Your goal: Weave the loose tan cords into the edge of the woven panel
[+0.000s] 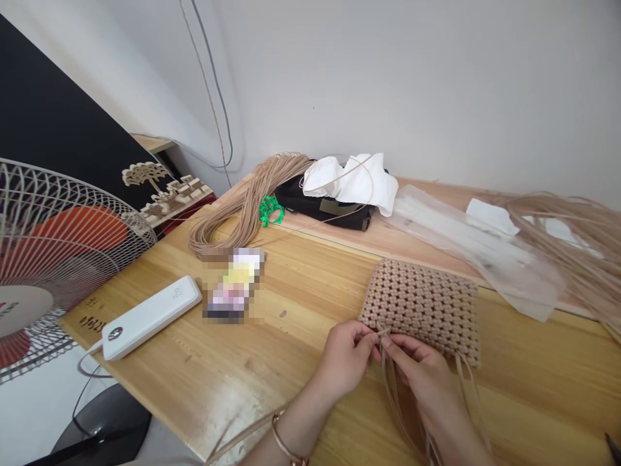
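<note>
A tan woven cord panel point(424, 304) lies flat on the wooden table point(204, 362). Both hands meet at its near left corner. My left hand point(347, 359) pinches a thin tan cord at the panel's edge, fingers closed. My right hand point(422, 375) is closed too, pinching loose tan cords point(394, 395) that hang from the panel toward me. A gold bracelet point(286, 446) circles my left wrist.
A white power bank point(150, 316) with a cable lies at the table's left. A blurred small item point(235, 285), a coil of tan cord point(242, 207), a green object point(270, 210), a black pouch with white tissue point(339, 194), clear plastic point(475, 249) and more cords point(577, 239) lie behind. A fan point(53, 252) stands left.
</note>
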A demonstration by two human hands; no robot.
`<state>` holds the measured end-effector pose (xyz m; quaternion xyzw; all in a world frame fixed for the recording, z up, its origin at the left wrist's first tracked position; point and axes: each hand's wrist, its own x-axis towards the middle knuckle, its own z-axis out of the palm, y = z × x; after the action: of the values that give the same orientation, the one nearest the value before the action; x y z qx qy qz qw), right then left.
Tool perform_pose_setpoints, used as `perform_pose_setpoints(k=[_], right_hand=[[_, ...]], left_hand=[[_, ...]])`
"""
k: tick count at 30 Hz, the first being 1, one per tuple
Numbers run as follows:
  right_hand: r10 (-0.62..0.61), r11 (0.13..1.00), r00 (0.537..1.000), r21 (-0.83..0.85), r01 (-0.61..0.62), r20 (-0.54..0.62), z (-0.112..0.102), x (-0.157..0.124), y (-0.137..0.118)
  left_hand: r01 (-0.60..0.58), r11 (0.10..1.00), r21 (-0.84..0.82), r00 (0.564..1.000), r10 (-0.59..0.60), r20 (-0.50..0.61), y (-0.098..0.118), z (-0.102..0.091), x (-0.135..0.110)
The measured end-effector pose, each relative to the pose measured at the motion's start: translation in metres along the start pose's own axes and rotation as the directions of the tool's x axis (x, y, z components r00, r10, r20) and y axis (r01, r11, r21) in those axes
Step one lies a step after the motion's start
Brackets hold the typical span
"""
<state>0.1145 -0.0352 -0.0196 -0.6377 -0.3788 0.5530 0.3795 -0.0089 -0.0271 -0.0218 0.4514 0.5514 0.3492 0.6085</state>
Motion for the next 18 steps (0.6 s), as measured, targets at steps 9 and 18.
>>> perform_pose_setpoints(k=[9, 18], right_hand=[[0.018, 1.0, 1.0, 0.019, -0.017, -0.023, 0.0, 0.0, 0.001], [0.025, 0.999, 0.999, 0.022, -0.024, -0.031, 0.0, 0.002, 0.007]], left_hand=[[-0.164, 0.769, 0.618, 0.97, 0.239, -0.04, 0.022, -0.017, -0.026], [0.505, 0.258, 0.824, 0.654, 0.509, -0.56, 0.02, -0.129, -0.055]])
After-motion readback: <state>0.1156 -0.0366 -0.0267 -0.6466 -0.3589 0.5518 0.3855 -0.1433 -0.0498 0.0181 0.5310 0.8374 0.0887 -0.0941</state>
